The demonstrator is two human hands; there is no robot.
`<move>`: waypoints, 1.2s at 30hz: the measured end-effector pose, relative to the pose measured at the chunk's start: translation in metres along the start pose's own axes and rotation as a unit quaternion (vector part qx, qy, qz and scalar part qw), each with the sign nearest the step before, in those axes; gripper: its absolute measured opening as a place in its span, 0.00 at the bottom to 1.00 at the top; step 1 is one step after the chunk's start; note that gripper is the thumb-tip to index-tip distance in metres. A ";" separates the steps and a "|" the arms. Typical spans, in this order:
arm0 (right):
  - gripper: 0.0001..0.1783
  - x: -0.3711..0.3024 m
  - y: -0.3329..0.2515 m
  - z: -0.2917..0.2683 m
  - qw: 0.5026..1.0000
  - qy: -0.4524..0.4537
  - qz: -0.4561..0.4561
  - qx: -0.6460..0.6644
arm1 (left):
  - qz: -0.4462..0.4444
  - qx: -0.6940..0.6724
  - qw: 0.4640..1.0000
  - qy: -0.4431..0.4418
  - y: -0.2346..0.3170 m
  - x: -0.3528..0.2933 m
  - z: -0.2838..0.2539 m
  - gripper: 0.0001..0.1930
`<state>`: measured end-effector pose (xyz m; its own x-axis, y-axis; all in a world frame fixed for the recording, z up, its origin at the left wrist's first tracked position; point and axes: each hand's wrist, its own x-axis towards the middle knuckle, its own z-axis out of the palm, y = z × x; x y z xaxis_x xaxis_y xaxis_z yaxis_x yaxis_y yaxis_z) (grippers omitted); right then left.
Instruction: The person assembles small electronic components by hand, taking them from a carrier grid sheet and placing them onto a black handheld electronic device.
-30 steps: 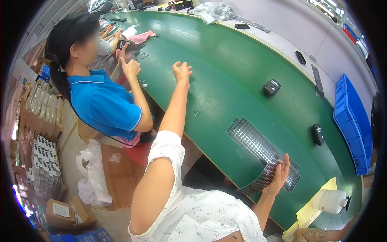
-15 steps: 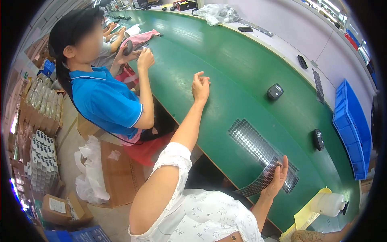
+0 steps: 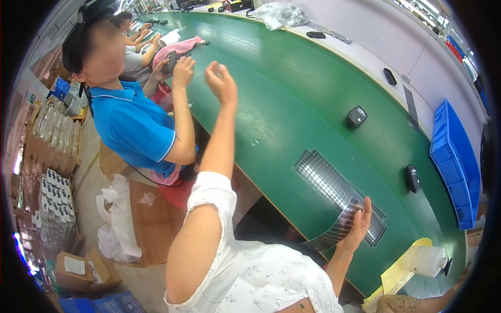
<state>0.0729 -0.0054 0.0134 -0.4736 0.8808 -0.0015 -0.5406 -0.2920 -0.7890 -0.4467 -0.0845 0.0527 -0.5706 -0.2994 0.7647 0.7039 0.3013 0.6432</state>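
My left hand point(image 3: 221, 82) is raised above the green table point(image 3: 282, 94) with its fingers loosely curled; I cannot make out anything in it. My right hand point(image 3: 357, 227) grips the near end of a dark flexible sheet point(image 3: 334, 182) covered with a grid of small shiny pieces. The sheet lies on the table's near edge, and its near end bends upward in my fingers. A tiny clear scrap point(image 3: 255, 142) lies on the table between my hands.
A co-worker in a blue shirt point(image 3: 133, 125) sits close on my left, holding a small dark object point(image 3: 170, 62). Black devices point(image 3: 356, 116) point(image 3: 413, 178) point(image 3: 390, 76) rest on the table. A blue bin point(image 3: 455, 161) stands right, a white roll point(image 3: 426, 261) near right, and cardboard boxes point(image 3: 78, 268) on the floor.
My left hand has lifted off the table and come up toward me. The co-worker has shifted closer and raised both hands. My right hand still holds the sheet in the same place.
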 end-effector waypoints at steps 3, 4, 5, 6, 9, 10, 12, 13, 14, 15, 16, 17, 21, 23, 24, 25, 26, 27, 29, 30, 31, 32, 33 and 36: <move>0.28 0.002 0.001 -0.002 1.000 0.015 -0.006 0.004 | 0.019 0.103 0.995 -0.004 -0.022 0.061 -0.001 0.17; 0.28 0.002 0.001 -0.001 1.000 0.019 -0.007 0.005 | -0.013 0.069 0.997 -0.015 -0.031 0.086 -0.002 0.18; 0.27 0.002 0.003 0.001 1.000 0.018 -0.006 0.005 | -0.021 0.150 0.989 0.005 -0.049 0.107 -0.004 0.19; 0.27 0.003 0.004 0.003 1.000 0.017 -0.007 0.002 | -0.030 0.228 0.973 0.025 -0.070 0.124 -0.003 0.20; 0.27 0.003 0.007 0.006 1.000 0.012 -0.003 0.003 | -0.417 -0.004 0.908 0.035 -0.152 0.188 -0.017 0.21; 0.27 0.004 0.008 0.006 1.000 0.015 -0.003 0.002 | -0.415 -0.005 0.909 0.033 -0.181 0.194 -0.008 0.21; 0.27 0.003 0.003 -0.003 1.000 0.021 -0.011 0.017 | -0.541 -0.276 0.754 -0.249 -0.236 0.249 -0.068 0.17; 0.27 0.002 0.005 -0.005 1.000 0.019 -0.010 0.015 | -0.572 -0.390 0.618 -0.373 -0.243 0.254 -0.066 0.16; 0.27 0.002 0.006 -0.007 1.000 0.015 -0.007 0.015 | -0.568 -0.389 0.621 -0.374 -0.248 0.264 -0.068 0.16; 0.27 0.002 0.009 -0.007 1.000 0.024 -0.010 -0.003 | -0.518 -0.214 0.743 -0.366 -0.255 0.244 -0.052 0.17; 0.27 0.002 0.012 -0.005 0.999 0.028 -0.011 -0.011 | -0.436 -0.024 0.834 -0.339 -0.258 0.237 -0.049 0.18; 0.27 0.003 0.013 -0.004 0.999 0.029 -0.011 -0.021 | -0.329 0.167 0.881 -0.296 -0.259 0.227 -0.047 0.19; 0.28 0.005 0.016 0.000 1.000 0.017 -0.008 -0.022 | -0.414 -0.107 0.772 -0.469 -0.266 0.245 -0.064 0.19; 0.28 0.005 0.016 0.002 1.000 0.016 -0.006 -0.025 | -0.445 -0.285 0.640 -0.559 -0.272 0.252 -0.068 0.19; 0.28 0.005 0.016 0.001 1.000 0.018 -0.007 -0.024 | -0.450 -0.368 0.558 -0.592 -0.275 0.255 -0.069 0.20; 0.28 0.006 0.016 0.000 0.999 0.017 -0.003 -0.028 | -0.450 -0.445 0.468 -0.617 -0.277 0.259 -0.070 0.20; 0.28 0.006 0.018 0.000 0.999 0.020 -0.001 -0.037 | -0.452 -0.449 0.462 -0.618 -0.284 0.254 -0.066 0.20; 0.28 0.007 0.019 0.000 0.999 0.023 0.001 -0.047 | -0.472 -0.449 0.452 -0.610 -0.290 0.251 -0.064 0.20; 0.28 0.008 0.022 -0.002 0.998 0.029 -0.003 -0.047 | -0.510 -0.441 0.439 -0.594 -0.298 0.259 -0.065 0.21; 0.28 0.009 0.024 -0.002 0.998 0.031 -0.005 -0.047 | -0.509 -0.441 0.437 -0.595 -0.302 0.261 -0.062 0.21; 0.29 0.008 0.024 -0.004 0.999 0.027 -0.006 -0.034 | -0.491 -0.443 0.454 -0.597 -0.303 0.278 -0.069 0.20; 0.29 0.007 0.024 -0.006 1.000 0.021 -0.005 -0.021 | -0.471 -0.443 0.473 -0.598 -0.301 0.297 -0.077 0.18; 0.29 0.007 0.024 -0.003 0.999 0.031 -0.008 -0.026 | -0.461 -0.452 0.479 -0.595 -0.305 0.291 -0.077 0.17; 0.29 0.008 0.023 0.002 0.998 0.047 -0.014 -0.038 | -0.496 -0.434 0.540 -0.523 -0.305 0.244 -0.053 0.17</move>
<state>0.0554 -0.0063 -0.0037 -0.3900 0.9202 -0.0339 -0.4967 -0.2413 -0.8337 -0.7783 -0.2974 0.0410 -0.4560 0.8889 -0.0443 -0.4934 -0.2111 0.8438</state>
